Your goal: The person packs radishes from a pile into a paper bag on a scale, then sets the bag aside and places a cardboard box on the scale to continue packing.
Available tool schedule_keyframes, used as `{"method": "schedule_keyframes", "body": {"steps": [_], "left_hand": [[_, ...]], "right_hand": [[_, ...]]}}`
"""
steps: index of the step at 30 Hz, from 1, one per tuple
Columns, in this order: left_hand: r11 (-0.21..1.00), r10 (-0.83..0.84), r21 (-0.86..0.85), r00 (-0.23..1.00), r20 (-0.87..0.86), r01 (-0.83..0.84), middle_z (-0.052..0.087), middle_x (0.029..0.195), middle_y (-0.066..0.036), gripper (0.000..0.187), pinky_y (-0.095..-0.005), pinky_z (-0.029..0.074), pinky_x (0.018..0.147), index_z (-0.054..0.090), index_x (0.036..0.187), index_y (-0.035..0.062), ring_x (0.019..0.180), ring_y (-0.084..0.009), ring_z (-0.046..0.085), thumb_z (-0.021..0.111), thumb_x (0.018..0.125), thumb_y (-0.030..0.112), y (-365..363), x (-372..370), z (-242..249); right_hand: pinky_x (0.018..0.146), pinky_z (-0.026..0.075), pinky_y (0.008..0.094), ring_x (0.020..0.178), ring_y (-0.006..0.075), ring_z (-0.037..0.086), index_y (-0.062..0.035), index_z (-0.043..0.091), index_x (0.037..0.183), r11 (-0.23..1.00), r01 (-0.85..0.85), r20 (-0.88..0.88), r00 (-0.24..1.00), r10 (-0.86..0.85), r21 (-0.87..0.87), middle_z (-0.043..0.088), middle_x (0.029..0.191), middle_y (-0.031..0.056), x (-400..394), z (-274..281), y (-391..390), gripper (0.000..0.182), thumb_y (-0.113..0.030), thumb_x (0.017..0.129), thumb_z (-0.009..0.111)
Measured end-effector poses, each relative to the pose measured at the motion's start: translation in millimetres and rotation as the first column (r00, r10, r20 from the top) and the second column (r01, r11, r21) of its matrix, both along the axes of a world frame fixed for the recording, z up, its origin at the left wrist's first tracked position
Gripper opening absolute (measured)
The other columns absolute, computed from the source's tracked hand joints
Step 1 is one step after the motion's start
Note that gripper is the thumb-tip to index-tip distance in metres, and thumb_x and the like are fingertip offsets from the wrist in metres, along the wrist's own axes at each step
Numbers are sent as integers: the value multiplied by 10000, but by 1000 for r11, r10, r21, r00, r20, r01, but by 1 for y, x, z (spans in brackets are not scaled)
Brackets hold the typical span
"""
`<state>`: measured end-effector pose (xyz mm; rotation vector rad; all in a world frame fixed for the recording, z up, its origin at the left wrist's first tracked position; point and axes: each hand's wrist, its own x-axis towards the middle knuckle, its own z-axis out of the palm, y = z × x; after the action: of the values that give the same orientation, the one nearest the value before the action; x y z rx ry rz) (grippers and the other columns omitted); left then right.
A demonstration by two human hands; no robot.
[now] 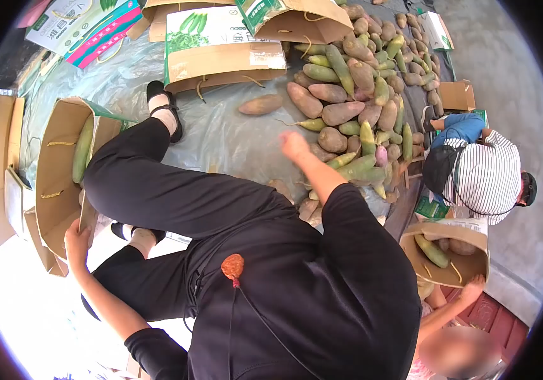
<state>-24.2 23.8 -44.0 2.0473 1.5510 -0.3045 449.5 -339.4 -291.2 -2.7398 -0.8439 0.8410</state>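
My left hand (77, 242) is closed on the near edge of an open cardboard box (62, 174) beside my leg. Inside that box lies a long green radish (83, 150); my leg hides part of the interior. Out over the plastic sheet, my right hand (294, 145) is at the near side of a heap of radishes. Its fingers are blurred and partly turned away, and no radish shows in it. A muddy reddish radish (261, 104) lies apart from the heap, while a green radish (313, 125) with a thin root tip is close to my right hand.
Upright cardboard bags (224, 66) stand beyond the sheet (211, 139). At the right, a person in a striped shirt (490, 161) crouches by the heap. Lower right, another person's hand (472, 289) holds a box (455, 237) containing radishes.
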Motion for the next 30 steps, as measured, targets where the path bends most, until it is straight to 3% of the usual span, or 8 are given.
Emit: {"method": "schedule_keyframes", "body": {"steps": [3,9,13,15,21,23,27,30], "left_hand": [[999,13,30,1000,15,-13,665,871,-183,313,-360,467,767,621,1078,-7,798,-251,627,591,777,74,-2,1,-1],[999,28,35,999,47,-29,671,888,-180,327,-362,472,762,616,1095,-1,805,-252,634,599,780,83,1,-4,-10],[999,-4,41,1000,7,4,671,888,-186,325,-369,478,760,619,1097,8,806,-264,640,606,780,79,4,-8,-15],[999,-11,34,1000,-17,11,671,884,-187,324,-370,479,760,621,1096,11,805,-269,641,609,780,78,6,-9,-16],[999,31,22,999,28,-31,667,869,-201,315,-379,479,759,620,1087,9,803,-290,643,612,781,84,6,-17,-24],[999,12,35,1000,24,-13,662,868,-213,307,-387,479,753,619,1080,4,798,-313,642,607,783,83,6,-19,-27],[999,-22,43,998,51,20,653,852,-226,300,-398,477,738,623,1063,3,789,-338,640,607,775,88,4,-11,-19],[1000,-27,1,997,-78,27,644,835,-234,292,-404,473,727,629,1043,5,789,-349,637,605,765,89,9,-11,-21]], "right_hand": [[852,471,449,1089,283,520,-173,586,1082,991,107,400,914,-65,-86,551,1164,81,47,51,-7,298,-105,794,547],[883,438,466,1214,275,415,-169,471,1235,920,256,625,780,-15,-297,426,1309,68,126,104,-54,425,-134,820,560],[943,417,461,1290,276,353,-171,410,1299,815,321,413,904,-112,-482,386,1374,63,138,101,-82,510,-162,824,595],[948,425,433,1264,273,388,-159,462,1264,815,331,411,903,-127,-476,419,1348,64,135,97,-87,425,-169,852,570],[889,467,395,1165,253,490,-134,578,1126,743,243,411,911,47,-624,526,1238,74,113,89,-97,237,-177,911,488],[853,479,399,1108,244,537,-136,576,1108,701,72,307,927,215,-710,592,1146,66,109,70,-104,223,-188,915,478],[810,488,409,1044,246,573,-113,596,1037,753,-145,275,873,402,-641,637,1075,73,80,78,-80,205,-170,885,471],[806,489,405,1023,269,576,-85,595,1018,834,-252,245,879,409,-490,639,1039,100,61,99,-30,206,-145,859,479]]}}
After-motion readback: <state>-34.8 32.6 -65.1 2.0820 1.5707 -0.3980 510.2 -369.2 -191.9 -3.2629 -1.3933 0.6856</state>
